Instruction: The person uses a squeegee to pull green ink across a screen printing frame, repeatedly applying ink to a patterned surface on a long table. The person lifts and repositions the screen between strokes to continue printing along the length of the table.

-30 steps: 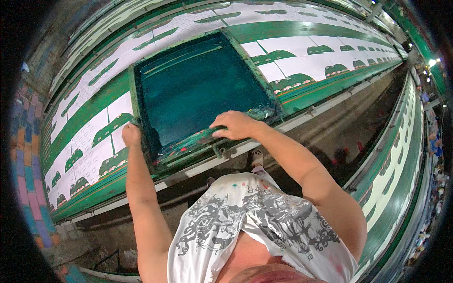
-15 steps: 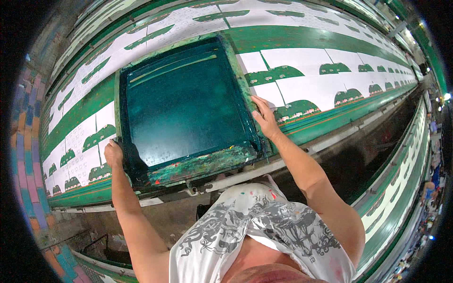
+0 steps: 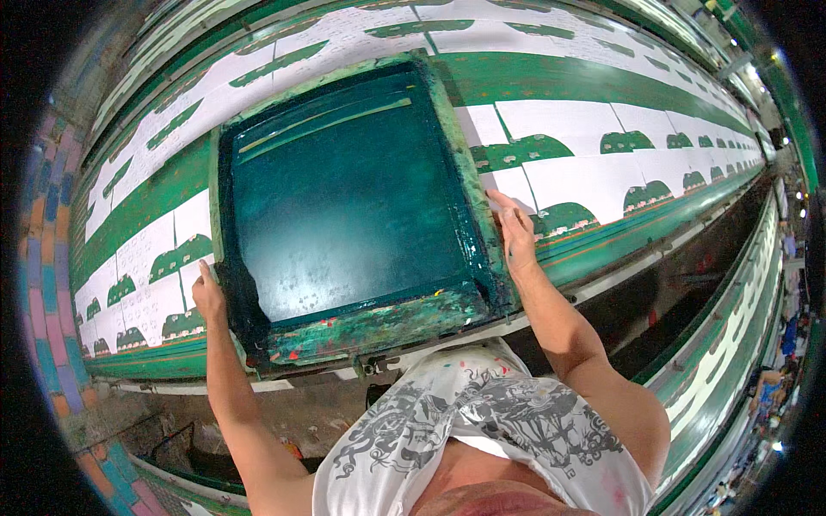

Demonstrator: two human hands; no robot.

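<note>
A large screen-printing frame (image 3: 366, 334), its rim smeared with green, lies tilted in front of me over the printing table. Its dark teal mesh (image 3: 344, 206) has a glossy patch near the close end, and a pale strip crosses its far end. My left hand (image 3: 209, 294) is closed on the frame's left side, close to the near corner. On the right side, my right hand (image 3: 516, 236) grips the edge, with some fingers hidden behind the rim. White pieces with green arched prints (image 3: 564, 219) lie in rows on the green table beside and beyond the frame.
A metal rail (image 3: 602, 297) runs along the table's near edge. Another long table with printed pieces (image 3: 731, 370) stands at right, across a dark aisle. Coloured bricks (image 3: 52, 258) line the far left. A person (image 3: 766, 387) is small at the far right.
The frame's near end looks larger and has come closer to me, and its right side has shifted right. Both hands stay on its sides; my right hand has moved right with it.
</note>
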